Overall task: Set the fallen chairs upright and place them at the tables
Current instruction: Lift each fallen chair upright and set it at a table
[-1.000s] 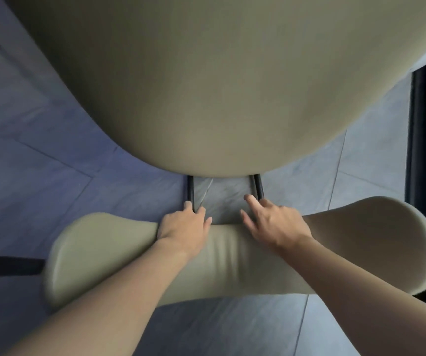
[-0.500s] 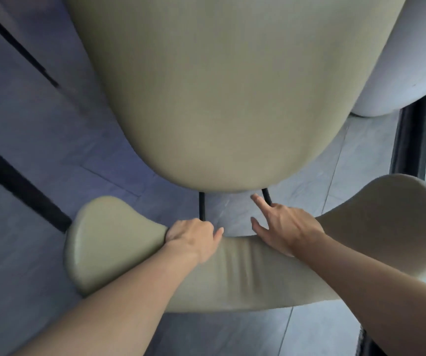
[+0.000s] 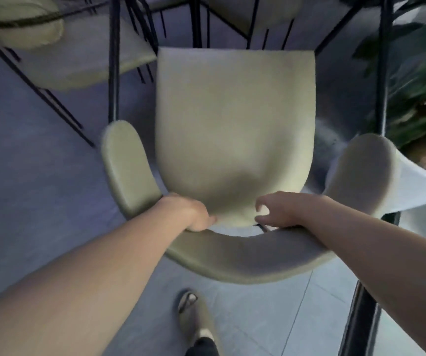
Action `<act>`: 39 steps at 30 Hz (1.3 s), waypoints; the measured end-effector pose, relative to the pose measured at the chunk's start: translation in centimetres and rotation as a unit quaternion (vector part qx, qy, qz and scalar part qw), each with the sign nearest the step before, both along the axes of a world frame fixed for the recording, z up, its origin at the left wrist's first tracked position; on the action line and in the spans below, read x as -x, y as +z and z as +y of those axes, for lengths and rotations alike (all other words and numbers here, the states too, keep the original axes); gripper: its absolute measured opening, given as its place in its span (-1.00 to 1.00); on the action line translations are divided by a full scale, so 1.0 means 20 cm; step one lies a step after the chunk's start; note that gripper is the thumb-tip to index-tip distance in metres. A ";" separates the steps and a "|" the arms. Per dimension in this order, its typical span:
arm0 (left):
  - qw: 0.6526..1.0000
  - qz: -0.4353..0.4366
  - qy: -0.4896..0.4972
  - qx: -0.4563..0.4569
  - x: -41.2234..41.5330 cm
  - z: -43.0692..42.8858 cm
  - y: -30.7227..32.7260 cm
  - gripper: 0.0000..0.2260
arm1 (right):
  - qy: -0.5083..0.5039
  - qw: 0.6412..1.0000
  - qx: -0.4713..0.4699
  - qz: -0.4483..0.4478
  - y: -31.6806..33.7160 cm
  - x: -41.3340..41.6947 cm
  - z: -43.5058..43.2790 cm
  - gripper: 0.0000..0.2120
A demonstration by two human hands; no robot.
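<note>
A beige padded chair stands upright below me, seen from above, its seat pointing away towards black table legs. Its curved backrest wraps round the near side. My left hand is closed on the backrest's left part, beside the seat's rear edge. My right hand lies on the backrest's top to the right, fingers curled over its inner edge. The chair's own legs are hidden under the seat.
Two more beige chairs, one at the top left and one at the top middle, stand among thin black legs. A white planter with a green plant sits close on the right. A black post rises at the lower right. My foot is on the grey tiles behind the chair.
The view has pulled back and up, so the whole seat, the table legs and the planter now show. Both hands stay on the backrest; the right hand's fingers have curled from spread.
</note>
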State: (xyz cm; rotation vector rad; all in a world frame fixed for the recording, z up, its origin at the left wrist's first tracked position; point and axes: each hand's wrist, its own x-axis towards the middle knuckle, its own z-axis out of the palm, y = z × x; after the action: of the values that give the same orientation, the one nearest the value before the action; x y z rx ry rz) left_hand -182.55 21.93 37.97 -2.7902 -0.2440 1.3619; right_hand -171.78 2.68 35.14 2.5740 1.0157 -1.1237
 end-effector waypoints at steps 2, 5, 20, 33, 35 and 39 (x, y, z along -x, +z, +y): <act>1.000 0.022 0.012 0.018 -0.18 0.09 0.08 -0.34 | 0.004 1.000 0.023 0.002 0.12 -0.22 0.10 -0.63; 0.998 0.032 0.031 0.036 -0.41 0.20 0.18 -0.35 | -0.002 1.000 0.030 -0.007 0.33 -0.45 0.18 -0.62; 0.978 -0.199 0.056 -0.008 -1.01 0.39 0.61 -0.43 | 0.049 0.965 -0.147 -0.213 0.77 -0.88 0.49 -0.60; 0.934 -0.345 0.096 -0.011 -1.22 0.28 0.50 -0.14 | 0.047 0.852 -0.401 -0.334 0.61 -1.20 0.34 -0.61; 0.928 -0.358 0.102 -0.008 -1.30 0.24 0.49 -0.18 | 0.048 0.867 -0.373 -0.327 0.62 -1.32 0.32 -0.54; 0.902 -0.412 0.130 -0.001 -1.46 0.21 0.49 -0.29 | 0.065 0.871 -0.354 -0.335 0.62 -1.53 0.33 -0.44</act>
State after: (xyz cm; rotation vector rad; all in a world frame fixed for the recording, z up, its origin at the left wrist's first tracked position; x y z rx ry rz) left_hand -153.41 26.12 47.78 -3.2297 -0.6368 0.0875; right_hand -141.08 9.35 47.52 2.9507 1.5367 0.2905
